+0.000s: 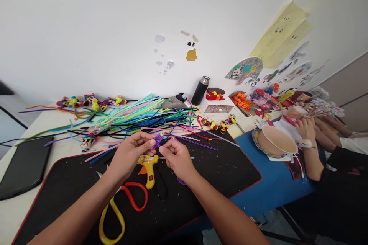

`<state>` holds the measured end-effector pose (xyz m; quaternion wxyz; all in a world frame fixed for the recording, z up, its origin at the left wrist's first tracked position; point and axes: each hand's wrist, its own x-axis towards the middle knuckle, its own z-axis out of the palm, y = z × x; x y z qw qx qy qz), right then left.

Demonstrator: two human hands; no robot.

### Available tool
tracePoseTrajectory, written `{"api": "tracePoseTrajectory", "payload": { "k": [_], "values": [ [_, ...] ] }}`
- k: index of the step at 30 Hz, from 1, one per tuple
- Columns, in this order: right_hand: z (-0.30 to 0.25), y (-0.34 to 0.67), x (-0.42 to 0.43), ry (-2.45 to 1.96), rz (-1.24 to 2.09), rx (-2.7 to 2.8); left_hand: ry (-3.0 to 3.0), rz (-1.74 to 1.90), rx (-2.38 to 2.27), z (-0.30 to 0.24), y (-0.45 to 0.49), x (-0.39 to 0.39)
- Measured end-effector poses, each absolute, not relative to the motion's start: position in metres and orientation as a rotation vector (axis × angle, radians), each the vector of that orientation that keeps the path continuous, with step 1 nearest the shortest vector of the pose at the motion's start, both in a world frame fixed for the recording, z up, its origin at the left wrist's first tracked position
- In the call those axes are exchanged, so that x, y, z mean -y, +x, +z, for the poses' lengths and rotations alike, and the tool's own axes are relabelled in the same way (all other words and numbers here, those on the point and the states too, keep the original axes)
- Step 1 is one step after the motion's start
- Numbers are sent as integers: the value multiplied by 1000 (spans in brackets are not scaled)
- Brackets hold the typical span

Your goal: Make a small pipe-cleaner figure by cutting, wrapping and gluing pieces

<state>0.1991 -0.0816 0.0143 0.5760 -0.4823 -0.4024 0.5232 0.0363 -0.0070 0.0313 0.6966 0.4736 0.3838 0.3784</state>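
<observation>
My left hand (137, 148) pinches a small purple bundle of coiled pipe cleaner (157, 141) over the black mat (189, 195). From the other side my right hand (175, 156) grips the same purple piece with thumb and forefinger. A bit of yellow shows at its top; fingers hide part of it. Below my hands a yellow hot glue gun (150, 170) lies on its side. Nearer to me, under my left forearm, rest scissors (133, 199) with one red and one yellow handle loop; the forearm covers part of them.
A pile of coloured pipe cleaners (138, 113) spreads behind the mat. Small pipe cleaner figures (92, 101) lie at the back left. A black flask (200, 91) stands by the wall. At left is a dark tablet (27, 164). To the right, a co-worker's hand (306, 130) is beside a round tan container (280, 139).
</observation>
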Motion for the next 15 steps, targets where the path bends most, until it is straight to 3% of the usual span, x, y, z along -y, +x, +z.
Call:
{"api": "tracePoseTrajectory", "payload": {
  "k": [15],
  "values": [
    [12,204,82,-1160,1282,896,928,710,-843,49,39,13]
  ]
}}
